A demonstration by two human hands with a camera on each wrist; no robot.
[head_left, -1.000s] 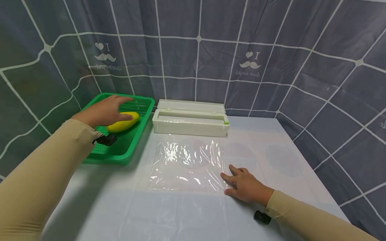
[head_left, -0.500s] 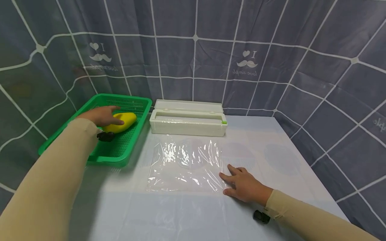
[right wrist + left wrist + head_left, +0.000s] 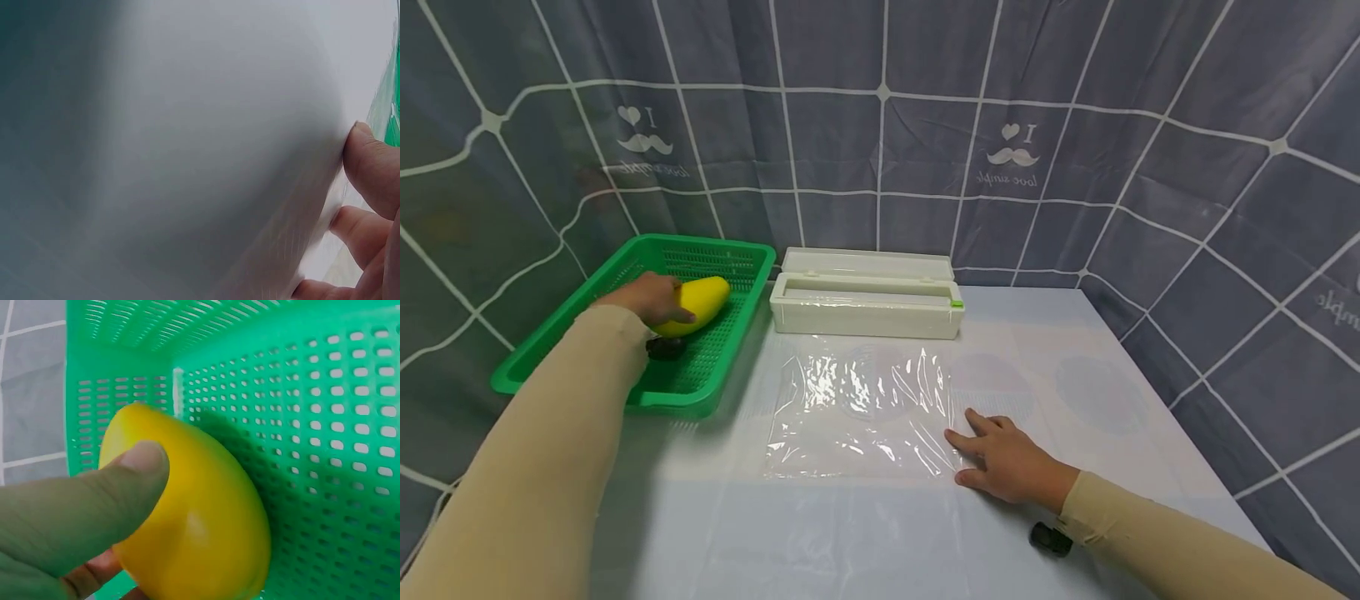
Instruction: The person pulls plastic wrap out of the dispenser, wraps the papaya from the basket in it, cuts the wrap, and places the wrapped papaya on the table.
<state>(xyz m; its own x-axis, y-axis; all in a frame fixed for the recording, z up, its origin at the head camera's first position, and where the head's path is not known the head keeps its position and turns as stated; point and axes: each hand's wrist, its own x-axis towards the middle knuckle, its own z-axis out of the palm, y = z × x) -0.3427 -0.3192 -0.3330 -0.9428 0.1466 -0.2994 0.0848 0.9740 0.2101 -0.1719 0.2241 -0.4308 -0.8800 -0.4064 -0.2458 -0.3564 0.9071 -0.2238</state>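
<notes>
My left hand [image 3: 646, 298] grips a yellow mango [image 3: 706, 302] inside the green plastic basket [image 3: 721, 373] at the left. In the left wrist view the thumb [image 3: 134, 478] presses on the mango's upper side, and fingertips show beneath it. My right hand [image 3: 1011, 462] rests on the table with its fingers spread. Its fingertips touch the right edge of a sheet of clear cling film [image 3: 857, 417], which lies flat before me. Behind the sheet stands a white cling film dispenser [image 3: 865, 321] with its lid up; film stretches over its front.
A white patterned cloth covers the table [image 3: 850, 542]. A dark grey curtain [image 3: 835, 142] with white grid lines hangs behind and along both sides. The basket sits close to the curtain at the left, next to the dispenser's left end.
My left hand has come down from above the mango into the basket and closed round it. The right hand stays in place at the film's edge.
</notes>
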